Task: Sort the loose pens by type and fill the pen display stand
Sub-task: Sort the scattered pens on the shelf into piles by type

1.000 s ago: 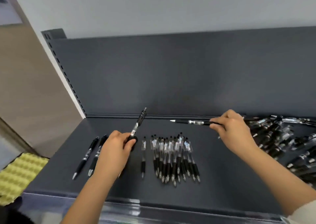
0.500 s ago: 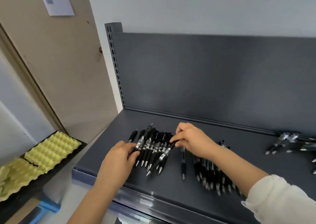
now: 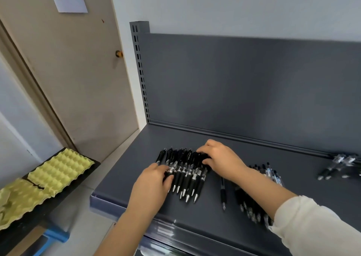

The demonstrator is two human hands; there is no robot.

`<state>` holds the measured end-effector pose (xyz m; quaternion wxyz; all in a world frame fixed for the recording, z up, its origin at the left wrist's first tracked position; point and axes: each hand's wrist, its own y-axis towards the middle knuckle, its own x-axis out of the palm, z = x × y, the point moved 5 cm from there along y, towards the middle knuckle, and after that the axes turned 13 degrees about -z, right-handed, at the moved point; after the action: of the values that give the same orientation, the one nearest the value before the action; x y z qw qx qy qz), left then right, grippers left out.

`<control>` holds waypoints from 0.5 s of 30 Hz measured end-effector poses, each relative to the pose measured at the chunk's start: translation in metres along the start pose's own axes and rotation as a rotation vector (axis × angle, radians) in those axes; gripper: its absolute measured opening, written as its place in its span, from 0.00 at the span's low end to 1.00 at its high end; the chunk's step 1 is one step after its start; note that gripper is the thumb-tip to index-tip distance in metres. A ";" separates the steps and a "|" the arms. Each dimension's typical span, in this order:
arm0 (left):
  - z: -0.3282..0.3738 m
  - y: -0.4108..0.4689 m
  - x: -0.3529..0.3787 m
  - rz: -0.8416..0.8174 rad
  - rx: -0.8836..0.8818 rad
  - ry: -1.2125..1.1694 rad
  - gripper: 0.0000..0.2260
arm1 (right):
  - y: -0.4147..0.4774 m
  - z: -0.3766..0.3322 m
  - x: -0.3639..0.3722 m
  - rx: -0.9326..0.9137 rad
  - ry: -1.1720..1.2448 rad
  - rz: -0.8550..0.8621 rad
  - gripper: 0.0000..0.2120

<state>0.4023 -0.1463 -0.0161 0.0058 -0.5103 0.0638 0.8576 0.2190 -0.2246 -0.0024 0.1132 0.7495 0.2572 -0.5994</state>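
**Item: black-barrel pens (image 3: 185, 170), one sorted batch.** Lying side by side near the front-left corner of the grey shelf (image 3: 195, 218), tips pointing to the front edge, clip ends to the back panel. The tips are lying uneven, some further forward than others.

**Left hand (image 3: 153, 186).** Pressing bent fingers against the batch's left flank, not wrapping round any pen.

**Right hand (image 3: 221, 159).** Curling its fingers over the clip ends at the batch's back-right side and gripping them there.

**Step in hand, as judged:** squaring up this batch. Doing it well is meaning squeezing inward from both flanks together, keeping the barrels flat so none rides over its neighbour, then nudging the clip ends level so the tips line up.

**Other stock.**
- Single pen (image 3: 222, 194), lying alone just right of the batch.
- Clear-barrel pens (image 3: 272, 174), a second row partly hiding under the right forearm.
- Loose pens (image 3: 336, 165), lying unsorted by the back-right edge and awaiting sorting.

**Off the shelf:** yellow egg trays (image 3: 60, 165), sitting low at left.
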 end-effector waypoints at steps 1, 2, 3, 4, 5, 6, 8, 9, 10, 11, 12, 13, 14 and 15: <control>0.001 0.001 -0.001 0.015 -0.009 -0.002 0.13 | -0.002 0.002 0.000 0.022 0.043 0.023 0.18; 0.002 0.002 -0.002 0.026 -0.021 0.001 0.13 | -0.004 0.004 -0.001 0.037 0.073 0.046 0.17; 0.004 0.003 -0.002 0.031 -0.035 0.011 0.12 | -0.007 0.007 -0.001 0.050 0.090 0.062 0.16; 0.005 0.004 -0.002 0.033 -0.044 0.024 0.12 | -0.011 0.010 -0.001 0.061 0.096 0.071 0.15; 0.007 0.005 -0.002 0.034 -0.047 0.038 0.11 | -0.016 0.013 -0.001 0.071 0.091 0.073 0.14; 0.007 0.007 -0.002 0.036 -0.045 0.050 0.10 | -0.021 0.017 -0.002 0.079 0.081 0.073 0.13; 0.008 0.010 -0.001 0.052 -0.030 0.074 0.08 | -0.034 0.025 -0.005 0.098 0.061 0.084 0.13; 0.009 0.011 0.000 0.063 -0.015 0.084 0.07 | -0.040 0.030 -0.008 0.112 0.056 0.094 0.13; 0.011 0.012 0.000 0.074 0.005 0.092 0.06 | -0.048 0.036 -0.010 0.129 0.052 0.104 0.13; 0.015 0.014 0.001 0.080 0.028 0.095 0.06 | -0.056 0.042 -0.012 0.149 0.050 0.113 0.13; 0.020 0.016 0.001 0.082 0.054 0.093 0.06 | -0.065 0.049 -0.015 0.171 0.048 0.122 0.14; 0.029 0.018 0.003 0.080 0.084 0.088 0.06 | -0.075 0.057 -0.016 0.195 0.048 0.131 0.14; 0.039 0.021 0.005 0.072 0.121 0.085 0.06 | -0.087 0.065 -0.018 0.220 0.046 0.144 0.14; 0.051 0.024 0.009 0.058 0.166 0.084 0.06 | -0.099 0.074 -0.020 0.249 0.044 0.159 0.14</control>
<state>0.3518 -0.1644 0.0029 0.0205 -0.5414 0.1496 0.8271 0.1021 -0.1810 0.0115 0.0610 0.7888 0.1231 -0.5991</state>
